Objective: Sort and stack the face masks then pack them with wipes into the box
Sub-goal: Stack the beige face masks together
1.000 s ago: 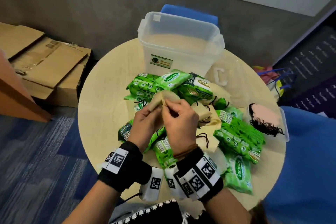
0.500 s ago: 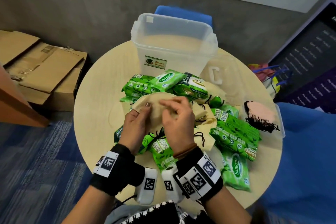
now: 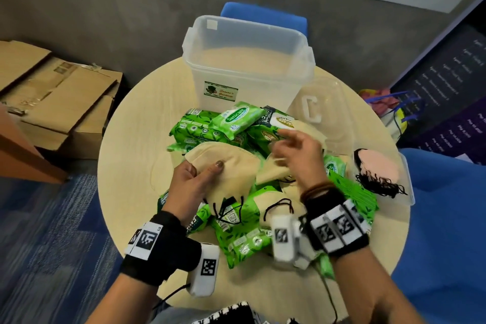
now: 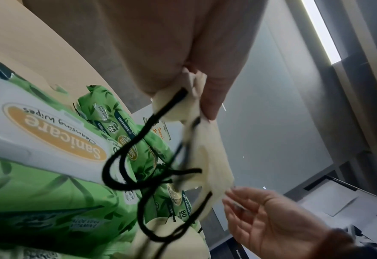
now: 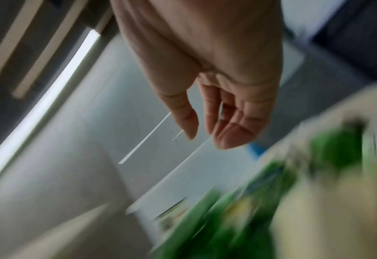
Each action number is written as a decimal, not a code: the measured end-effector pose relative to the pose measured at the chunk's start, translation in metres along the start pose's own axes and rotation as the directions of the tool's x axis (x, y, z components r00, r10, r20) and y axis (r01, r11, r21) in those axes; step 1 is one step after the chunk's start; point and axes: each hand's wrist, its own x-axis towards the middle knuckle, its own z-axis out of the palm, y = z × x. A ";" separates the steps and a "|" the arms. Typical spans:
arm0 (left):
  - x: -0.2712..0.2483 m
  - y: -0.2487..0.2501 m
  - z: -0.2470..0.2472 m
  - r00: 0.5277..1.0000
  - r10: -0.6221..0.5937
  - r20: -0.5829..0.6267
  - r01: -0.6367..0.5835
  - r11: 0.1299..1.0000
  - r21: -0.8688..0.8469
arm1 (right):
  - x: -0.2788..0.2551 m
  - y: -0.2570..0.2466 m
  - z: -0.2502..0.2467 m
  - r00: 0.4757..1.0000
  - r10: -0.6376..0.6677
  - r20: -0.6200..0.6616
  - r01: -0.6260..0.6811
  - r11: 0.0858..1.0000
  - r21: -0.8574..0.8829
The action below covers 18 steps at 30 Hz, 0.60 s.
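My left hand (image 3: 200, 176) grips a beige face mask (image 3: 234, 166) with black ear loops, thumb on top, above a heap of green wipe packs (image 3: 236, 123). In the left wrist view the beige face mask (image 4: 205, 157) hangs from my fingers with its loops dangling. My right hand (image 3: 297, 150) hovers to the right with fingers loosely spread and nothing in it; in the right wrist view my right hand (image 5: 205, 133) is blurred and empty. More beige masks (image 3: 273, 173) lie under it. A clear plastic box (image 3: 247, 60) stands empty at the table's far side.
A pink mask stack with black loops (image 3: 378, 168) lies in a clear lid (image 3: 409, 192) at the right edge. A second clear lid (image 3: 323, 102) lies right of the box. Cardboard boxes (image 3: 57, 97) sit on the floor left; a blue chair (image 3: 263, 16) stands behind the round table (image 3: 131, 139).
Both hands were on the beige mask; my right hand has let go and moved right and away, while my left hand keeps the mask, now spread flat.
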 end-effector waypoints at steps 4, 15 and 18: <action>0.003 -0.005 -0.004 0.999 -0.034 -0.036 0.034 0.999 -0.002 | 0.082 -0.013 -0.055 0.938 -0.012 -0.346 -0.158 0.874 -0.459; 0.006 -0.004 -0.003 0.998 -0.053 -0.045 0.049 0.996 -0.076 | 0.147 0.040 -0.088 0.869 0.269 -0.416 -0.418 0.849 -0.323; 0.005 -0.003 -0.004 0.998 -0.035 -0.046 0.031 0.996 -0.080 | 0.141 0.031 -0.091 0.900 0.166 -0.403 -0.310 0.894 -0.323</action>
